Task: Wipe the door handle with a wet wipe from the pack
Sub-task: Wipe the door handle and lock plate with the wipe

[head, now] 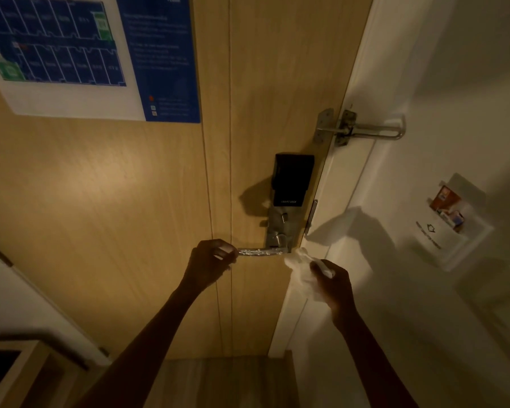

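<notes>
L hand [211, 260] curled round the free end of the door handle [261, 251], gripping it. R hand [331, 279] pinches a bunched wet wipe [299, 267], fingers closed on it; wipe's top edge is just beside the handle's pivot end, btw the hands. Handle level, w/ whitish streaks. Above R hand: black lock unit [292, 178], then swing latch [359, 128]. Up-left of L hand: floor plan [71, 54].

Two hands: left hand [209, 260], right hand [333, 282]. One door handle [261, 252], one wet wipe [299, 267], one latch [359, 128], one sign [65, 54].
</notes>
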Motion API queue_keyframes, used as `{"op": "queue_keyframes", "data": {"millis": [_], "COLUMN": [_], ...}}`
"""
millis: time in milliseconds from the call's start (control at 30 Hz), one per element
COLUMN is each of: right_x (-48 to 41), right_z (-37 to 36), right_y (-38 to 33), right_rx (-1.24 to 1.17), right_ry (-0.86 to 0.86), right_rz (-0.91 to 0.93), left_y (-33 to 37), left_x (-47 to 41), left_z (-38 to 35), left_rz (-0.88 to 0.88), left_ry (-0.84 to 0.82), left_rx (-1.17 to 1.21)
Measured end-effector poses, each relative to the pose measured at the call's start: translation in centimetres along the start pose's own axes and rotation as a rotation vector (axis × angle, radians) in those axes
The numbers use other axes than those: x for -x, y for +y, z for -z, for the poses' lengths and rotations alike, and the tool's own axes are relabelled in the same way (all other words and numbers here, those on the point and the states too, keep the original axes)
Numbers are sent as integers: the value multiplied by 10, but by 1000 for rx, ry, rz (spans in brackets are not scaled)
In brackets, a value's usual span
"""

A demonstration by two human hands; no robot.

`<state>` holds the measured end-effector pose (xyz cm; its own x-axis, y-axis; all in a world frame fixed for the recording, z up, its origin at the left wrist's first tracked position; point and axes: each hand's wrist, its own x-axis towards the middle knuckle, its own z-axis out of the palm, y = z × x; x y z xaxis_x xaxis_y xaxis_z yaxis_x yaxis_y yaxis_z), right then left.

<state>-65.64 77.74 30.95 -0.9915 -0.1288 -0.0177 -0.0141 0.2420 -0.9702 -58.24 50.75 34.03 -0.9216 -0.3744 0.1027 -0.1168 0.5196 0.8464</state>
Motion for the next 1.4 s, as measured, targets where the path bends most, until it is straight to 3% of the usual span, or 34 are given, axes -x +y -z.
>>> {"op": "queue_keyframes", "data": {"millis": [167, 300, 533, 667, 800, 1033, 1400], "right_x": [-6, -6, -18, -30, -40, -53, -43], "right_z": [-26, -44, -47, -44, -44, -42, -47], "right_y": [4, -6, 4, 7, 5, 0, -30], "right_rx": [-38, 26, 206, 347, 464, 767, 835], "right_ry": [72, 71, 95, 27, -17, -96, -95], "right_rz": [-30, 134, 296, 465, 523, 697, 918], "left_y": [-7, -9, -7, -10, -10, -8, -8], "left_x": [-9, -10, -9, -8, -10, -13, -11], "left_z": [-6, -9, -7, -6, -6, -10, -10], "left_rz": [98, -7, 1, -30, -35, 127, 254], "left_ry": [38, 28, 20, 14, 19, -50, -70], "left_rx": [18, -72, -57, -45, -63, 39, 207]}}
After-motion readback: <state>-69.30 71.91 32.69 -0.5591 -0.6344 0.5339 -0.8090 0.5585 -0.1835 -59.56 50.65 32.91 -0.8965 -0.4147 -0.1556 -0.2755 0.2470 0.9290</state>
